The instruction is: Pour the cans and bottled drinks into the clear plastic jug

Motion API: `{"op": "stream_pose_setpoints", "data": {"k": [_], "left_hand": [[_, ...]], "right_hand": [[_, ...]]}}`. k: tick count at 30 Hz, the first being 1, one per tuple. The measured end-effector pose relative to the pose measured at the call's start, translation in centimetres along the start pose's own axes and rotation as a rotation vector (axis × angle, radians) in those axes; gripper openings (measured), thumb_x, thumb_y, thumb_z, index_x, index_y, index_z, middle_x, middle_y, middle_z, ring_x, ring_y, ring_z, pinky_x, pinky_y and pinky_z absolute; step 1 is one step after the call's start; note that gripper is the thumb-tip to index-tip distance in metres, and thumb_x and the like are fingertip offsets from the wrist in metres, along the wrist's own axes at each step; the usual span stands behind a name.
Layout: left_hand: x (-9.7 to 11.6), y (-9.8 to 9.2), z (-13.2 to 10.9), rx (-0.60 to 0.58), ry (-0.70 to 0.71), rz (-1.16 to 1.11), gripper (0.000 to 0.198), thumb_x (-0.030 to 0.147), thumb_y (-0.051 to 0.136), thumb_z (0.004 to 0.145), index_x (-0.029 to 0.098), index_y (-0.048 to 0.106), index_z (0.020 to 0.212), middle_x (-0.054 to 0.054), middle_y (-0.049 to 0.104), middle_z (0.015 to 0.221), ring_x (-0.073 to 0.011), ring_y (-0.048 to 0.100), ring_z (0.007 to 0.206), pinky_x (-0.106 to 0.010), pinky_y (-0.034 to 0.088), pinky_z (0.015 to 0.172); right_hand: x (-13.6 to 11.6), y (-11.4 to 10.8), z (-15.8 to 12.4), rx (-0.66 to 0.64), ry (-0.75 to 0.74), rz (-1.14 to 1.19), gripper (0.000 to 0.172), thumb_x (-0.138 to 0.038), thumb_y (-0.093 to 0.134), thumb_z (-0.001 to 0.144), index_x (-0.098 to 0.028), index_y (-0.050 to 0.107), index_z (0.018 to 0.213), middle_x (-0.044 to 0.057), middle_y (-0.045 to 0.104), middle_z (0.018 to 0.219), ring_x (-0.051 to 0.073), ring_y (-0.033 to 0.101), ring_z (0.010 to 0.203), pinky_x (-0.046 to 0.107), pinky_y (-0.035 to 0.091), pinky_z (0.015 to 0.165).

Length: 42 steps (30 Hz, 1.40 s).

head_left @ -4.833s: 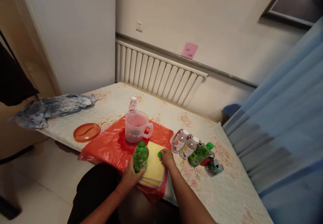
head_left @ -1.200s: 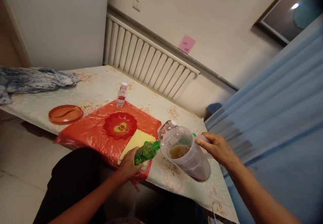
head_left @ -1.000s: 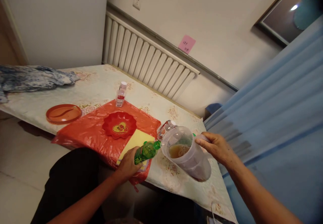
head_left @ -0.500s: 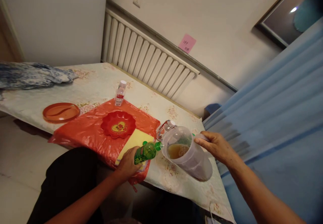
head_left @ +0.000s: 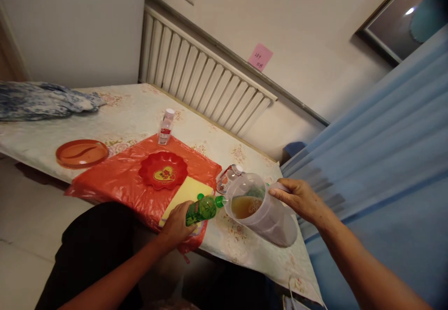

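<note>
Left hand (head_left: 178, 224) curls round bottle (head_left: 204, 209), right hand (head_left: 300, 199) round jug handle (head_left: 280, 187).

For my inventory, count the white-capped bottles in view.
2: the far bottle at the back corner of the red sheet; the near bottle partly behind the jug, which may hide more.

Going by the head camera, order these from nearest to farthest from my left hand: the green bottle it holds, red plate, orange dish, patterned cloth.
From your left hand:
1. Green bottle: in its grip.
2. Red plate: ahead, slightly left.
3. Orange dish: farther left.
4. Patterned cloth: at view's left edge.
</note>
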<state>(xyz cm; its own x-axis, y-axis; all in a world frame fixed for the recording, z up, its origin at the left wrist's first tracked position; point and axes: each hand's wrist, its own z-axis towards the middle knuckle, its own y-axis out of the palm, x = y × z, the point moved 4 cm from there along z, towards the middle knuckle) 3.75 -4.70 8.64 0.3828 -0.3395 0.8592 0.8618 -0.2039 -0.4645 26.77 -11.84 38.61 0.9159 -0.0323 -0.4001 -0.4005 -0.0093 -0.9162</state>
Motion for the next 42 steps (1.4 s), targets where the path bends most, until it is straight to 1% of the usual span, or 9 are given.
{"op": "stream_pose_setpoints", "data": {"k": [4, 10, 18, 23, 27, 35, 38, 42], "left_hand": [[0.14, -0.11, -0.02, -0.001, -0.013, 0.01, 0.058, 0.018, 0.064, 0.062, 0.019, 0.052, 0.119, -0.009, 0.062, 0.119, -0.0278, 0.057, 0.114, -0.044, 0.044, 0.102], [0.02, -0.07, 0.0, -0.002, -0.007, 0.015, 0.06, 0.018, 0.064, 0.062, 0.017, 0.051, 0.12, -0.01, 0.062, 0.121, -0.0277, 0.056, 0.115, -0.044, 0.043, 0.103], [-0.06, -0.01, -0.17, -0.008, -0.022, 0.007, 0.061, 0.019, 0.064, 0.063, 0.02, 0.049, 0.122, -0.01, 0.06, 0.123, -0.0289, 0.053, 0.119, -0.046, 0.041, 0.106], [-0.23, 0.12, -0.21, -0.008, 0.0, 0.015, 0.06, 0.018, 0.063, 0.064, 0.018, 0.047, 0.123, -0.011, 0.059, 0.123, -0.0285, 0.053, 0.118, -0.045, 0.04, 0.106], [-0.15, 0.06, -0.16, 0.0, -0.002, 0.014, 0.057, 0.017, 0.062, 0.064, 0.019, 0.049, 0.12, -0.01, 0.061, 0.119, -0.0281, 0.055, 0.115, -0.045, 0.042, 0.104], [0.17, -0.3, -0.22, 0.01, -0.014, -0.002, 0.057, 0.019, 0.063, 0.062, 0.018, 0.052, 0.118, -0.01, 0.063, 0.119, -0.0285, 0.056, 0.114, -0.044, 0.043, 0.103], [0.2, -0.35, -0.24, 0.013, -0.023, -0.014, 0.058, 0.019, 0.063, 0.061, 0.019, 0.053, 0.118, -0.009, 0.063, 0.118, -0.0281, 0.057, 0.113, -0.044, 0.044, 0.102], [0.15, -0.24, -0.24, 0.01, -0.025, -0.002, 0.057, 0.019, 0.063, 0.061, 0.02, 0.052, 0.117, -0.008, 0.064, 0.117, -0.0278, 0.057, 0.113, -0.044, 0.043, 0.103]], "right_hand": [[0.06, -0.02, 0.13, -0.014, 0.001, 0.001, 0.05, -0.063, 0.055, 0.081, -0.018, 0.049, 0.061, -0.003, 0.038, 0.059, 0.01, 0.035, 0.056, 0.023, 0.027, 0.048], [-0.12, -0.09, 0.32, -0.026, 0.018, -0.016, 0.051, -0.064, 0.055, 0.081, -0.018, 0.051, 0.061, -0.003, 0.039, 0.059, 0.011, 0.036, 0.056, 0.023, 0.028, 0.049], [-0.47, -0.19, 0.36, -0.025, 0.012, -0.011, 0.05, -0.064, 0.056, 0.08, -0.018, 0.054, 0.062, -0.003, 0.04, 0.057, 0.011, 0.037, 0.055, 0.023, 0.028, 0.047], [-0.38, -0.19, 0.42, -0.03, 0.0, -0.025, 0.051, -0.064, 0.056, 0.081, -0.018, 0.053, 0.061, -0.003, 0.04, 0.057, 0.011, 0.037, 0.055, 0.023, 0.028, 0.048], [-0.42, -0.16, 0.4, -0.041, 0.009, -0.005, 0.05, -0.064, 0.056, 0.081, -0.018, 0.054, 0.062, -0.003, 0.04, 0.057, 0.011, 0.037, 0.054, 0.023, 0.028, 0.047], [-0.78, -0.22, 0.37, -0.048, 0.008, -0.034, 0.051, -0.065, 0.054, 0.081, -0.019, 0.049, 0.061, -0.004, 0.038, 0.057, 0.01, 0.035, 0.054, 0.023, 0.027, 0.047], [-0.77, -0.21, 0.42, -0.049, 0.002, -0.029, 0.052, -0.066, 0.054, 0.081, -0.019, 0.047, 0.06, -0.004, 0.036, 0.056, 0.01, 0.034, 0.054, 0.023, 0.027, 0.047], [-0.7, -0.14, 0.47, -0.064, 0.003, -0.011, 0.052, -0.067, 0.054, 0.081, -0.019, 0.05, 0.062, -0.004, 0.038, 0.057, 0.01, 0.036, 0.054, 0.023, 0.027, 0.047]]}}
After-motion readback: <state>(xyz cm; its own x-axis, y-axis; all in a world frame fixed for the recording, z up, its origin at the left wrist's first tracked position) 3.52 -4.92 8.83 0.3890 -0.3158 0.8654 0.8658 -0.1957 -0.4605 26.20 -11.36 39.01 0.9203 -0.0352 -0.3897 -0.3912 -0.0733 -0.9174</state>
